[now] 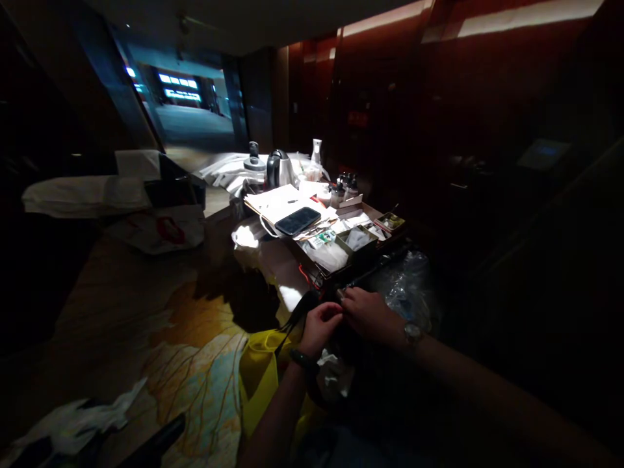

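1. On the far left, crumpled white cloth lies on the patterned carpet. More white linen is heaped further back in the dark. None of it is near our hands.
2. Moving right, a yellow bag hangs open just below our left forearm. A pale wad, perhaps paper, shows inside the dark opening beside it. We judge that some rubbish is already in.
3. Our left hand is curled shut, and its grip pinches a black strap that loops up and leftward from the fingers. A dark band sits on that wrist.
4. Our right hand meets the left, fingertips touching the same spot. Its grip is closed down as well, but the gloom hides exactly what it holds, so we cannot tell whether it has the strap or the dark bag edge. A watch shows on the wrist.
5. We judge the work as midway. Both hands are busy at the strap, by the cart's near edge, and nothing looks fastened or tied off yet.
6. Above the hands, the cart carries a phone on a pile of papers, a kettle, small bottles and trays of sachets.
7. To the right, clear plastic is bunched beside the right hand. Beyond it the room is too dark to read.
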`<state>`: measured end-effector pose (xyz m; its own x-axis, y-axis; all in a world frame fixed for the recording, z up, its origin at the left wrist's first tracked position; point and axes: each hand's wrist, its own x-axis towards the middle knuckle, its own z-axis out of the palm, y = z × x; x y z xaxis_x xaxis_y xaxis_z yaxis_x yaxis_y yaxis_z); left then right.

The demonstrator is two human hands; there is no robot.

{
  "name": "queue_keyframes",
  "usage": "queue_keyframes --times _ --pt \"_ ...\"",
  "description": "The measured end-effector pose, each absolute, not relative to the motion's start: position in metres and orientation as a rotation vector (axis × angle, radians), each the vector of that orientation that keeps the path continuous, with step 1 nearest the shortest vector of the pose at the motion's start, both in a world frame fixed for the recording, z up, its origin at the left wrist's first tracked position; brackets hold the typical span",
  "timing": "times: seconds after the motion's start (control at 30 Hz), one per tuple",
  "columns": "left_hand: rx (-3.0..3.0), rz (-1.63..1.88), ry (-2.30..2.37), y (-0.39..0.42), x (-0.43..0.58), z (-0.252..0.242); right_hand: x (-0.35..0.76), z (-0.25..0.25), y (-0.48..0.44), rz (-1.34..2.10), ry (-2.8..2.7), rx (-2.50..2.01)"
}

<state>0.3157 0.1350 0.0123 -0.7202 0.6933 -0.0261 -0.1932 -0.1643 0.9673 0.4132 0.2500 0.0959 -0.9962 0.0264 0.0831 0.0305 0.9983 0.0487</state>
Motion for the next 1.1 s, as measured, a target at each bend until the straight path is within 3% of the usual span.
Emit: queue_keyframes --times 0.33,0.57,1.1 --pt "0.959 1.845 1.729 0.136 0.305 0.02 0.427 0.082 0.257 0.485 -2.841 -0.13" --pt "0.798 1.836 1.577 0.14 0.302 0.006 0.41 0.096 0.248 -0.082 -3.11 -0.098" --pt "1.188 1.791 1.858 0.136 0.3 0.02 0.401 0.103 0.245 -0.184 -3.222 -0.044"
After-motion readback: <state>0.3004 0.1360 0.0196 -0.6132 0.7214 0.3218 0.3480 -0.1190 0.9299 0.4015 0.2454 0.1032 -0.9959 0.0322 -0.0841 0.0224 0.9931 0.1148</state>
